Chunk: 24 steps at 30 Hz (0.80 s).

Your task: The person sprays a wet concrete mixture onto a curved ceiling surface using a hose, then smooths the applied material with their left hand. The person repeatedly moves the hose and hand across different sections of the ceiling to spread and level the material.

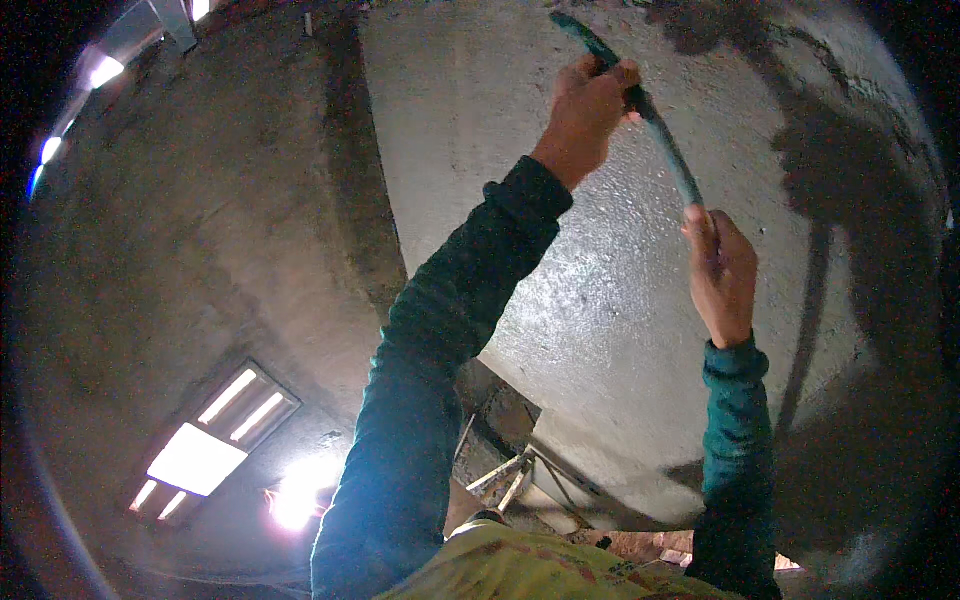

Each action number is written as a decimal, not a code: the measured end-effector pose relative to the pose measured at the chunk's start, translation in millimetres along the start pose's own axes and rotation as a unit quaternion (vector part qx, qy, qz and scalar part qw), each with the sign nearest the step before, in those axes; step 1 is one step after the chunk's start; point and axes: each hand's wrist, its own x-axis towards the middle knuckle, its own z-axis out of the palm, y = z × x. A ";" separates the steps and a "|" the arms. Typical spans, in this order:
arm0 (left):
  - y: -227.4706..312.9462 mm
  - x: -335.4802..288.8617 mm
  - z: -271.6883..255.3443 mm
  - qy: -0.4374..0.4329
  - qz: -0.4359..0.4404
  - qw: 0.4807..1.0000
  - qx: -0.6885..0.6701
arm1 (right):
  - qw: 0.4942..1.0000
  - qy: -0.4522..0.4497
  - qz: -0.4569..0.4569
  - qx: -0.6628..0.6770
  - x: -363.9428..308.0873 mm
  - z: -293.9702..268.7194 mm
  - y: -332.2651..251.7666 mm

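Observation:
A long, narrow, greenish bar (674,158) with a dark, dirty upper end slants across a wet, shiny grey plastered wall (590,270). The bar looks curved in this wide view, and I cannot tell its exact kind. Closed around its upper part is my left hand (588,118), reached out far ahead. Lower down, my right hand (726,278) grips the other end, the thumb lying along it. Both hands are close to the plaster; whether the bar touches it I cannot tell. Dark green sleeves cover both arms.
A darker grey wall surface (210,200) lies to the left, meeting the pale plaster along a straight edge. A bright window (198,460) and a glaring lamp (297,495) are at lower left. Below stand some thin crossed poles (520,470). Shadows (850,180) fall on the right.

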 end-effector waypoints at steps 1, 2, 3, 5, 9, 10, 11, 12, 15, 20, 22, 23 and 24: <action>-1.8 2.4 -16.1 0.007 -0.002 1.000 0.009 | 1.000 -0.001 -0.012 0.006 7.6 13.1 -4.3; -3.6 5.2 -31.2 0.012 -0.004 1.000 0.017 | 1.000 -0.002 -0.024 0.012 15.1 24.1 -10.0; -7.6 8.0 -52.2 0.002 0.027 0.998 0.050 | 0.999 -0.034 -0.002 0.008 23.2 35.3 -18.1; -15.9 14.4 -76.8 0.016 0.043 0.997 0.066 | 0.994 -0.101 0.046 -0.019 37.3 50.4 -30.6; -21.0 30.1 -140.0 0.002 0.121 0.963 0.240 | 0.995 -0.029 0.028 0.086 63.4 98.8 -43.2; -22.2 35.8 -152.1 0.007 0.107 0.969 0.224 | 0.994 -0.031 0.024 0.102 69.7 111.6 -46.1; -23.4 41.4 -163.6 0.012 0.094 0.974 0.206 | 0.994 -0.024 0.016 0.105 75.8 121.8 -49.3; -23.3 48.3 -168.0 0.053 0.014 0.995 0.078 | 0.994 -0.020 0.011 0.108 80.8 134.1 -51.3; -20.9 56.8 -189.2 0.021 -0.010 0.986 0.167 | 0.996 0.004 -0.007 0.093 94.2 161.5 -54.6; -17.2 77.0 -267.5 -0.107 0.199 0.807 0.546 | 0.995 0.007 -0.025 0.098 118.5 189.5 -66.6; -15.9 74.2 -258.1 -0.082 -0.009 0.952 0.296 | 0.997 -0.026 0.002 0.072 123.5 195.7 -66.2; -2.9 70.7 -249.6 -0.114 0.011 0.902 0.417 | 0.998 -0.027 -0.005 0.054 124.7 193.9 -67.8; 12.3 67.2 -236.8 -0.151 0.029 0.836 0.526 | 0.999 -0.029 -0.012 0.035 125.3 193.3 -68.3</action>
